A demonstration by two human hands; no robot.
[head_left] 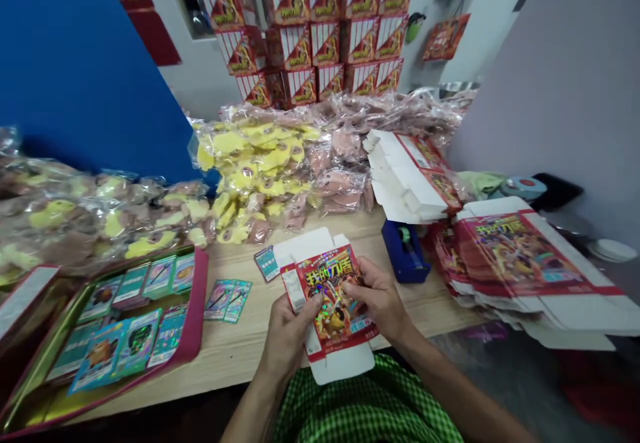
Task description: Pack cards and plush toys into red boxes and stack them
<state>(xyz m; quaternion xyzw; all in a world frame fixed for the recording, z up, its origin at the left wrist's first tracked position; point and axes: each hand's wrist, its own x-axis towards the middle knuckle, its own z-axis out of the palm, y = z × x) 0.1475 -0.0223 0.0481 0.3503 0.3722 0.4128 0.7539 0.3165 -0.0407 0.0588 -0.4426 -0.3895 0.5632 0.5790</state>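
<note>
Between my two hands is a red printed carton (335, 303) with shiny artwork and white end flaps standing out at top and bottom. My left hand (290, 329) grips its left edge, thumb on the front. On the right edge my right hand (377, 296) closes the same way, thumb across the printed face. The fingers behind the carton are hidden. Just left of it, a teal card (267, 263) lies partly by the carton's edge, and a pair of picture cards (227, 299) rests on the wooden table (235, 349).
A pink-rimmed tin (199, 303) with card stacks stands left. A blue tape dispenser (407, 256) sits right, beside stacked flat cartons (530, 256) overhanging the edge. Bagged yellow plush pieces (260, 163) heap behind, below stacked display boxes (325, 43). Another unfolded carton (405, 176) lies back right.
</note>
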